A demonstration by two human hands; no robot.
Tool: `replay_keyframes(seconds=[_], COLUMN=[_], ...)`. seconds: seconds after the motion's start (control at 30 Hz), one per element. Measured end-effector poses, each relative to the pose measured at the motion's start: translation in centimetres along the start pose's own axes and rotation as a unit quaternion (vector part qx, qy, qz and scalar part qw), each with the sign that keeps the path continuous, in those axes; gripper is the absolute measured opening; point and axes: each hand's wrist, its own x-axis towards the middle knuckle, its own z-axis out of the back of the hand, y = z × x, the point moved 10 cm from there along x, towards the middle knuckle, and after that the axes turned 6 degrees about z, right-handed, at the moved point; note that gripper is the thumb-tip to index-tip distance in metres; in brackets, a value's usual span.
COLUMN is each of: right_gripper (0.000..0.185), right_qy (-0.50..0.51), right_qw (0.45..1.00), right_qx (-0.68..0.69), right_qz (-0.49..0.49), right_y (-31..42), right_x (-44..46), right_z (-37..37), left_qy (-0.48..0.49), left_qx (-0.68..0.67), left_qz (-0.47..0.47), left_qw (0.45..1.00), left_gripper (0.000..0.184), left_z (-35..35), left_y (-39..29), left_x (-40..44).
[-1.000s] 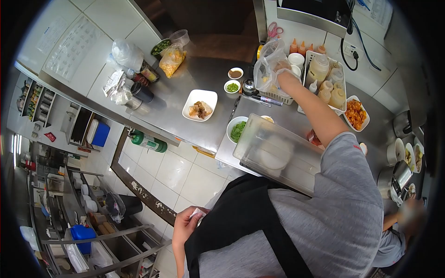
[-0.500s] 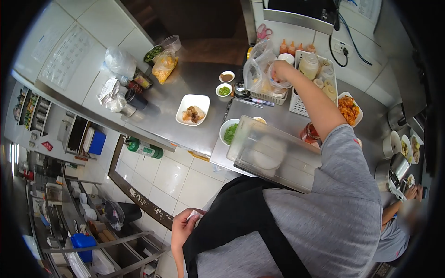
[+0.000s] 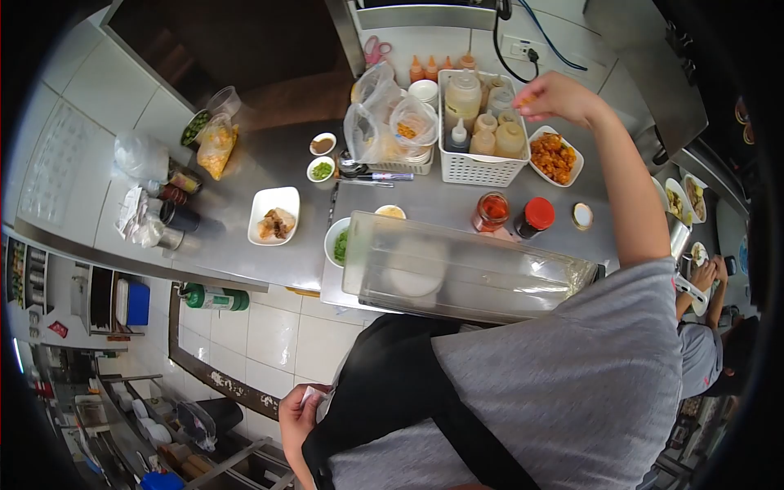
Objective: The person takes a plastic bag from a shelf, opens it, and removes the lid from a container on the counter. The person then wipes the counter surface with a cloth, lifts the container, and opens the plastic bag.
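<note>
My right hand (image 3: pixel 562 96) is raised, its fingertips pinched around small orange-yellow bits (image 3: pixel 527 101). Below and to the right of the fingertips stands a white dish of glossy orange-red food pieces (image 3: pixel 555 161). An opened plastic bag (image 3: pixel 369 122) with orange bits showing inside rests in a low white basket, left of the bottle basket. Close to the black apron, my left hand (image 3: pixel 297 415) is closed on a small white folded paper (image 3: pixel 310 397). A white square bowl (image 3: pixel 263 204) holding pale and brown food pieces sits on the steel counter.
A white basket (image 3: pixel 482 171) holds several squeeze bottles. A clear plastic lid or box (image 3: pixel 490 282) lies along the near edge. Nearby are an open red jar (image 3: pixel 492 214), a red-capped jar (image 3: pixel 536 217) and a green-herb bowl (image 3: pixel 337 242). A co-worker's hands (image 3: pixel 712 273) are far right.
My right hand has left the plastic bag and moved right, up near the dish of orange-red food, carrying small bits. The view has turned rightward. My left hand still grips the paper.
</note>
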Motion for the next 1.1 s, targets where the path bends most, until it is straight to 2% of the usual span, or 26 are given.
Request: replay_keyframes(seconds=[0.03, 0.17, 0.3, 0.33, 0.37, 0.5, 0.57, 0.7, 0.8, 0.87, 0.97, 1.1], right_gripper=[0.014, 0.011, 0.015, 0.014, 0.015, 0.009, 0.011, 0.010, 0.006, 0.007, 0.009, 0.015], right_qy=[-0.004, -0.122, -0.169, -0.218, -0.266, -0.265, -0.227, -0.204, -0.212, -0.243, -0.266, -0.299], right_qw=[1.000, 0.960, 0.952, 0.936, 0.916, 0.900, 0.934, 0.930, 0.936, 0.911, 0.923, 0.907], right_qx=[-0.002, -0.211, -0.234, -0.262, -0.288, -0.340, -0.246, -0.266, -0.207, -0.301, -0.255, -0.293], right_qz=[-0.006, -0.136, -0.103, -0.093, -0.083, -0.066, -0.123, -0.153, -0.191, -0.141, -0.106, -0.053], right_y=[-2.2, -15.1, -19.8, -20.8, -20.8, -21.1, -23.0, -21.6, -21.7, -20.9, -21.2, -20.1], right_x=[-0.7, -0.9, 0.8, 1.4, 1.1, 0.3, 0.0, -1.3, -2.0, -1.5, -1.1, -1.3], right_z=[1.5, 6.9, 6.5, 7.7, 8.7, 10.4, 10.6, 10.2, 9.8, 10.4, 10.4, 10.3], left_qy=[-0.001, 0.020, 0.018, 0.008, 0.006, 0.011, 0.012, 0.013, 0.015, 0.015, 0.014, 0.005], left_qx=[-0.016, 0.000, 0.046, 0.074, 0.076, 0.050, 0.040, 0.033, 0.048, 0.057, 0.054, 0.064], left_qz=[0.002, 0.006, 0.017, -0.011, -0.012, -0.008, -0.004, 0.014, 0.018, 0.016, -0.003, 0.007], left_qw=[1.000, 1.000, 0.999, 0.997, 0.997, 0.999, 0.999, 0.999, 0.999, 0.998, 0.998, 0.998], left_gripper=[0.012, 0.012, 0.012, 0.012, 0.012, 0.012, 0.012, 0.013, 0.014, 0.014, 0.014, 0.014], left_z=[-0.1, -1.0, -1.3, -1.2, -1.1, -0.8, -1.0, -1.3, -1.2, -1.2, -1.3, -1.3], left_y=[0.2, -0.5, -1.9, -2.7, -2.6, -1.4, -1.3, -2.0, -2.2, -2.3, -2.6, -2.5], left_x=[0.2, 0.6, 0.5, 0.5, 0.5, 0.6, 0.5, 0.5, 0.7, 0.8, 0.9, 0.8])
